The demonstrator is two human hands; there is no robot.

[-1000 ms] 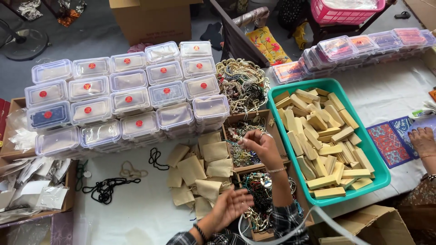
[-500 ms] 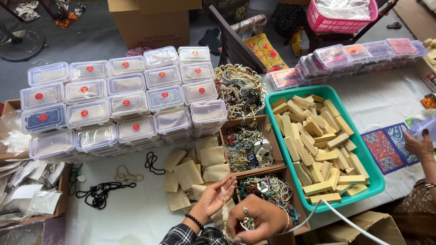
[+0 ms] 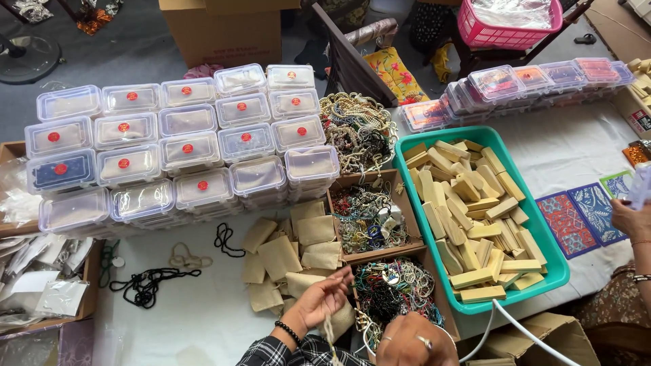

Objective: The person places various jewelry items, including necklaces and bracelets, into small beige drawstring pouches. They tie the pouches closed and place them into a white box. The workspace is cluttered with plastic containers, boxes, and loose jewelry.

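Observation:
My left hand (image 3: pixel 320 300) lies palm up at the near table edge, holding a beige cloth pouch (image 3: pixel 344 318) whose drawstring (image 3: pixel 330 335) dangles below it. A loose heap of similar pouches (image 3: pixel 298 249) is just beyond the fingers. My right hand (image 3: pixel 412 343), with rings on it, is curled at the bottom edge with its back to the camera. It is beside a cardboard box of coloured bangles and beads (image 3: pixel 397 286). Whatever is under its fingers is hidden.
A second box of jewellery (image 3: pixel 369 217) and a bead pile (image 3: pixel 356 129) sit behind. A teal tray (image 3: pixel 405 146) holds tan blocks (image 3: pixel 475 217). Stacked clear lidded boxes (image 3: pixel 183 149) fill the left, with black cord (image 3: pixel 146 281) nearby. Another person's hand (image 3: pixel 629 218) works by patterned mats (image 3: pixel 576 217).
My right hand came back from the upper jewellery box to my left hand, then dropped toward the bottom edge. My left hand kept hold of the pouch.

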